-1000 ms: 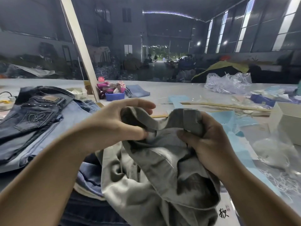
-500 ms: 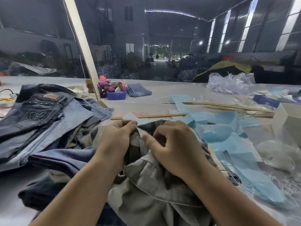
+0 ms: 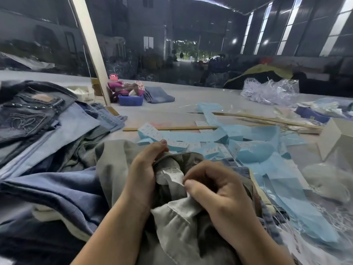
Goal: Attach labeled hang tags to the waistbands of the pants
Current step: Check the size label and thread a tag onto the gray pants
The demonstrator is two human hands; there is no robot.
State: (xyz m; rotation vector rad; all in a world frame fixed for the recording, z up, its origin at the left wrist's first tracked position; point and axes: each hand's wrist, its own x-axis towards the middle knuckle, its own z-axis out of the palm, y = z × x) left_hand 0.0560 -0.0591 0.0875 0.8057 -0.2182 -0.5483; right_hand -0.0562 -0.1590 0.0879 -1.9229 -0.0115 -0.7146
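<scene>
Both hands had come down from a raised hold onto the table within the last second, and the grey pants [image 3: 177,222] that had been lifted and bunched between them now lay spread over the pile with the waistband turned open. The left hand [image 3: 143,169] gripped the upper edge of that waistband, fingers curled over the cloth, while the right hand [image 3: 214,190] had moved from a loose fistful of fabric to a fine pinch — thumb and forefinger closed on a small white printed label [image 3: 174,174] sewn inside the band. I judged this to be the checking step: reading the size on the sewn label so that a matching tag could be chosen, with nothing yet attached. The hang tags [image 3: 166,136], a long chain of white printed slips on pale blue backing paper, lay just beyond the left hand at twelve o'clock and trailed off toward three o'clock in loose, curling loops. The grey cloth looked soft, matte and heavily creased, with a stitched hem showing near the wrists; the sewn label was thin and limp. At nine o'clock sat a stack of denim jeans [image 3: 38,119], stiffer and darker, one with studs and an embroidered back pocket. A flat wooden ruler [image 3: 172,128] lay across the table at twelve o'clock, and crinkled clear plastic [image 3: 271,90] sat at one o'clock — glossy and shapeless.
</scene>
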